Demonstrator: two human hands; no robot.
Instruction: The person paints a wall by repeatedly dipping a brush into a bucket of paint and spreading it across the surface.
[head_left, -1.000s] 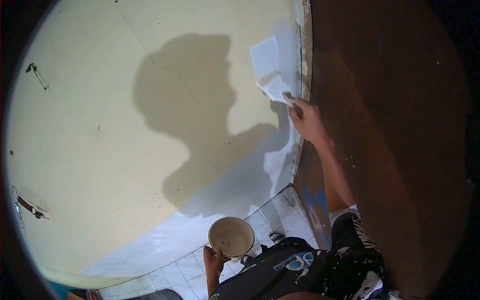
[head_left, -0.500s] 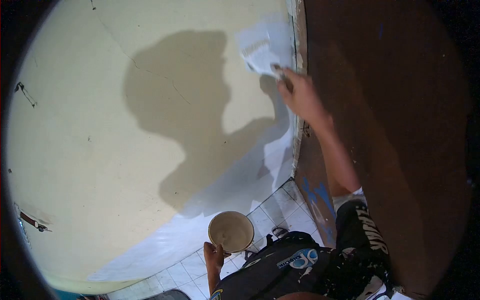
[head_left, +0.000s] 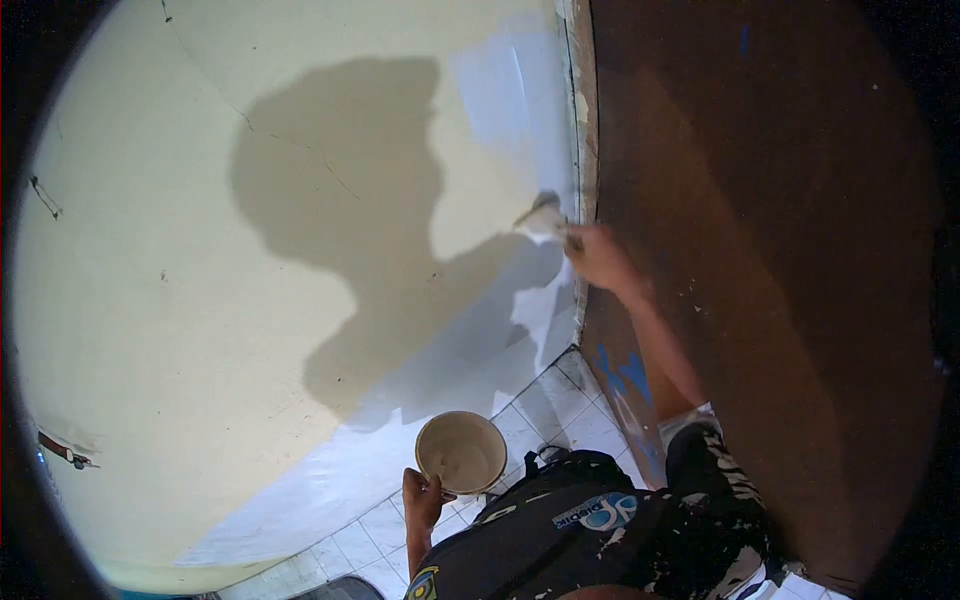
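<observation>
My right hand [head_left: 600,262] is closed around the handle of a wide paint brush [head_left: 543,222], whose bristles lie against the wall near its right edge. The wall [head_left: 200,350] is cream, with fresh white paint [head_left: 505,90] in a patch above the brush and in a slanting band below it. Low in the view, my left hand [head_left: 424,500] grips the rim of a round bucket [head_left: 461,453], its fingers closed at the lower left edge. Pale, smooth matter shows inside the bucket.
A narrow, chipped frame [head_left: 586,130] borders the wall beside a brown panel [head_left: 740,250]. White floor tiles [head_left: 370,535] lie below. A metal fitting [head_left: 68,452] sticks out of the wall at the lower left. My shadow falls across the wall.
My right hand and the brush have moved down along the wall's right edge, away from the upper white patch. The bucket stays in my left hand, and the view has shifted slightly.
</observation>
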